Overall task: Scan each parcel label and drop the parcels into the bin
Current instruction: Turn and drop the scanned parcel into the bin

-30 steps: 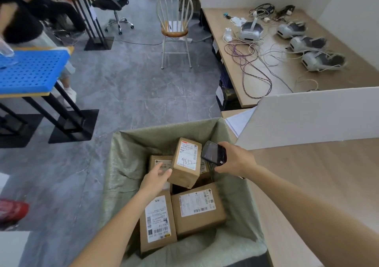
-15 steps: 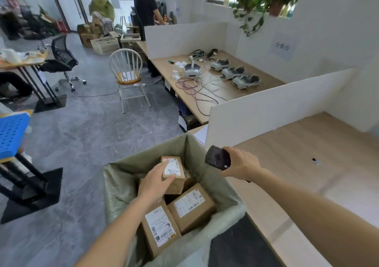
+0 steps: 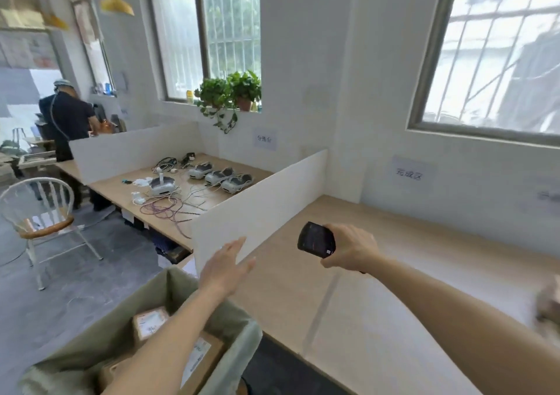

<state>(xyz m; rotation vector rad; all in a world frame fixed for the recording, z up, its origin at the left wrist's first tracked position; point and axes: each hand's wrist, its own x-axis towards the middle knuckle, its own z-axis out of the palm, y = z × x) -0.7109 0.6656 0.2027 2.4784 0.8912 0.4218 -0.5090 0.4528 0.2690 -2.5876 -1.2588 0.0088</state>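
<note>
Left hand (image 3: 225,269) flat, fingers straight, holding nothing, above bin (image 3: 145,306) rim. Right hand (image 3: 351,247) gripping scanner (image 3: 316,239) over surface (image 3: 378,297). Parcels (image 3: 150,325) in bin.

Your two forearms are bare, with no sleeve in view; your left hand (image 3: 225,269) and right hand (image 3: 351,250) wear no gloves.

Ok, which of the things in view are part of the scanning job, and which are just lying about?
Job:
scanner gripped in the right hand
left hand, open and empty
parcels in the lined bin

Lying about:
headsets and cables on the far desk
chair
plants
</note>
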